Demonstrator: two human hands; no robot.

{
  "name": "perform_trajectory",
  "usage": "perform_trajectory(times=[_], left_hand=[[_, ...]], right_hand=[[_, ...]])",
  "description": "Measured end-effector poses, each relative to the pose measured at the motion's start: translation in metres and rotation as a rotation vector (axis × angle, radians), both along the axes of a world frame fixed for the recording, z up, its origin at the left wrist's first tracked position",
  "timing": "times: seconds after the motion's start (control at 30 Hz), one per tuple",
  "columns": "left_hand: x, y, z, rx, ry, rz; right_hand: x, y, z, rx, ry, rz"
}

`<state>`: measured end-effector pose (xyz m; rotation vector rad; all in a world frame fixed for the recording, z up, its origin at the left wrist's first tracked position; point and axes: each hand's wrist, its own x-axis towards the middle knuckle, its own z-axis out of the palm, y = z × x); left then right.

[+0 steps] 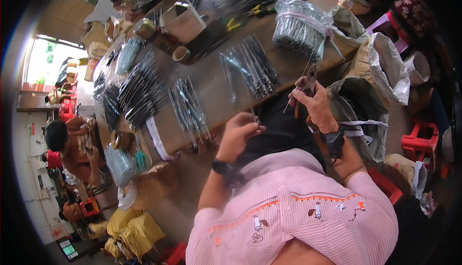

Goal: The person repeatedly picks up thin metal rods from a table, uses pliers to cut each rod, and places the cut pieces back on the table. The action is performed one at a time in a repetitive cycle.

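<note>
My right hand point(314, 102) is wrapped round the handles of a pair of pliers point(312, 74), jaws up, over the table's near right edge. A thin metal wire point(304, 75) slants past the pliers beside my fingers. Over the table edge, my left hand point(243, 132) has its fingertips pinched together; what they hold, if anything, is too blurred to make out. Beyond it lie a loose row of thin metal rods point(260, 75) and another row of rods point(187, 106). A thick bundle of rods wrapped in clear plastic point(299, 31) stands at the back right.
On the brown table point(211, 84) are a larger rod pile point(142, 89), a roll of tape point(181, 54), a white box point(183, 23) and yellow-handled pliers point(234, 25). Open sacks point(358, 113) and a red stool point(420, 140) stand to the right. Co-workers sit far left and across the table.
</note>
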<state>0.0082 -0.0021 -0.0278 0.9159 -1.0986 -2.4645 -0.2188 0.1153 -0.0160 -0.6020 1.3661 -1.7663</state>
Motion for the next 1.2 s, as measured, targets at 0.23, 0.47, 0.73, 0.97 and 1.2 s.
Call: perform_trajectory(times=[0.23, 0.47, 0.73, 0.97, 1.2], left_hand=[[-0.010, 0.008, 0.013, -0.079, 0.062, 0.049], [-0.008, 0.004, 0.016, -0.210, 0.120, 0.095], [0.004, -0.002, 0.013, -0.196, -0.032, 0.123], [0.002, 0.004, 0.011, -0.297, -0.008, -0.041], [-0.002, 0.008, 0.020, -0.152, -0.057, -0.245]], right_hand=[[0.041, -0.018, 0.016, -0.023, -0.015, 0.098], [0.055, -0.020, 0.003, 0.033, 0.043, 0.185], [0.057, -0.039, 0.005, -0.038, -0.012, 0.030], [0.031, -0.038, 0.004, 0.032, -0.140, 0.162], [0.032, -0.029, 0.003, 0.189, -0.370, 0.288]])
